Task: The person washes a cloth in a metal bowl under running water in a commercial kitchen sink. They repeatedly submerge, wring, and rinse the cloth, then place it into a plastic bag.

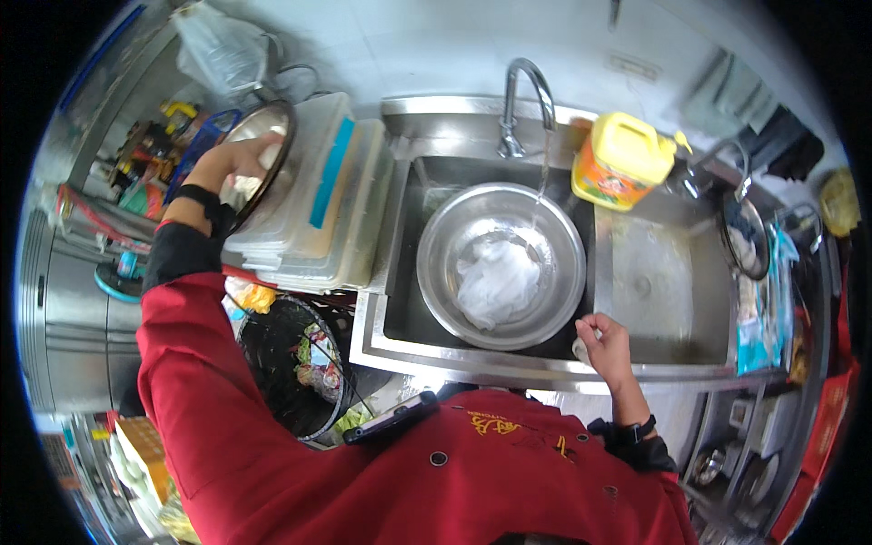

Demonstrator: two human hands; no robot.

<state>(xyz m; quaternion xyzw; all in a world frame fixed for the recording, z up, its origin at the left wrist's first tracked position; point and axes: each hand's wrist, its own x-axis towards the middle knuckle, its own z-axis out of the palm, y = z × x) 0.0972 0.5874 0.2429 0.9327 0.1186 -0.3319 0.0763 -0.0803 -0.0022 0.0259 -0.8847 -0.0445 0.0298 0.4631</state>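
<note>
My left hand (251, 158) reaches into a dark-rimmed round dish (281, 126) beside stacked plastic containers. Whitish pieces show around the fingers, but the fingertips are hidden, so I cannot tell whether they grip anything. Near the front edge of the sink, my right hand (606, 346) has its fingers curled, with a small pale thing (580, 351) poking out beneath them. In the left basin (396, 300) sits a steel bowl (436, 286) holding a wet white cloth-like mass (496, 283). A thin stream of water (545, 167) falls from the faucet (528, 68) at the bowl's far right rim.
A yellow jug (616, 163) stands behind the divider between the basins. The right basin (654, 293) has a second faucet (732, 153) and a dark-rimmed strainer (746, 238) at its right. Lidded plastic containers (327, 204) border the left. Below them is a lined waste bin (272, 368).
</note>
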